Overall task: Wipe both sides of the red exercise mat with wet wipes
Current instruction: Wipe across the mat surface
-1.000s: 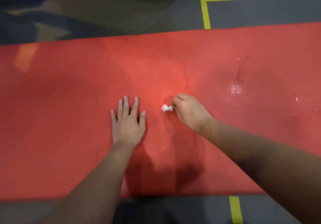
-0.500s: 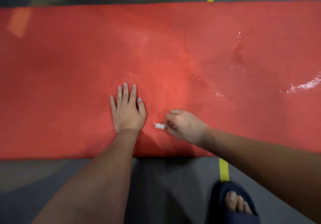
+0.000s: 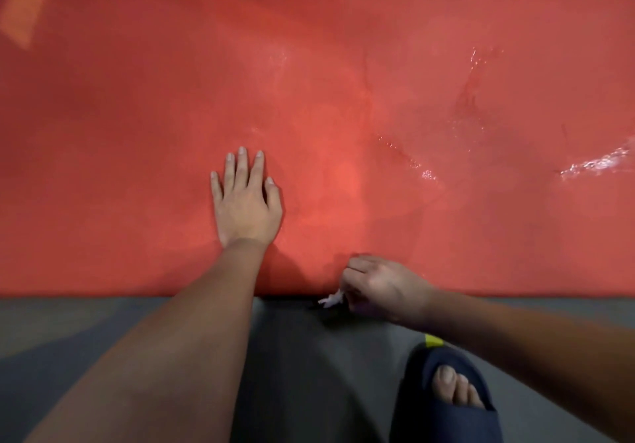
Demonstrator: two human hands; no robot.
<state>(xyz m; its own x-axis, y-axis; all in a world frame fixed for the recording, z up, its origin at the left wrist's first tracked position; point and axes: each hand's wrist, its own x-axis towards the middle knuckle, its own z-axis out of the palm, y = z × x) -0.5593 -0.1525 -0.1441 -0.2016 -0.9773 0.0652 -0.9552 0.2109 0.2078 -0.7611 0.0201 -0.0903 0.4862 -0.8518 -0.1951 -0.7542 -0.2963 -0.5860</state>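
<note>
The flat red foam exercise mat [image 3: 343, 98] spans the view from left to right on the grey floor [image 3: 302, 374], its near and far long edges both in sight. The left hand [image 3: 245, 202] lies palm down on it with fingers straight and slightly spread, well in from the near edge. The right hand [image 3: 381, 288] sits at the near edge, fingers curled, pinching a small crumpled white wet wipe [image 3: 331, 299] that pokes out over the floor. Wet streaks [image 3: 598, 162] glisten toward the right. Bare mat stretches left. A foot in a dark blue slide sandal [image 3: 443, 405] stands near right, by a yellow floor line [image 3: 433, 340].
</note>
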